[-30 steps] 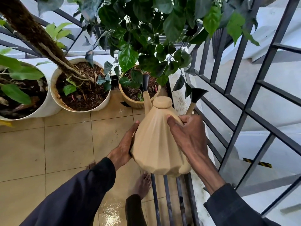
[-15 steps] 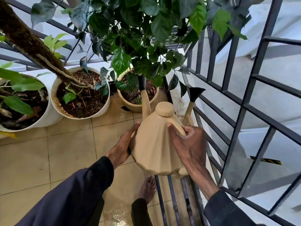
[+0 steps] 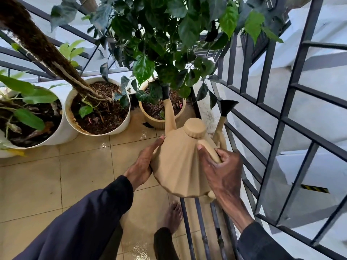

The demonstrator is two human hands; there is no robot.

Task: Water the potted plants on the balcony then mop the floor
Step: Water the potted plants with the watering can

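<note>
A beige ribbed watering can (image 3: 178,166) with a round lid hangs tilted forward over the tiles. My right hand (image 3: 219,169) grips its handle. My left hand (image 3: 144,162) presses flat against its left side. Its black-tipped spout (image 3: 166,92) reaches over the soil of a small beige pot (image 3: 150,121) under a leafy plant. A second black-tipped spout (image 3: 226,107) shows behind the can on the right. Two white pots (image 3: 120,126) (image 3: 62,134) with soil and plants stand to the left.
A dark metal railing (image 3: 277,117) runs along the right side and the back. The tan floor tiles (image 3: 84,175) look wet in patches. My bare foot (image 3: 171,216) stands below the can. Metal bars (image 3: 199,228) lie low on the right. A thick trunk (image 3: 37,42) leans across the upper left.
The can has moved slightly forward and tilted more toward the small beige pot. My right hand has shifted from the can's body onto its handle.
</note>
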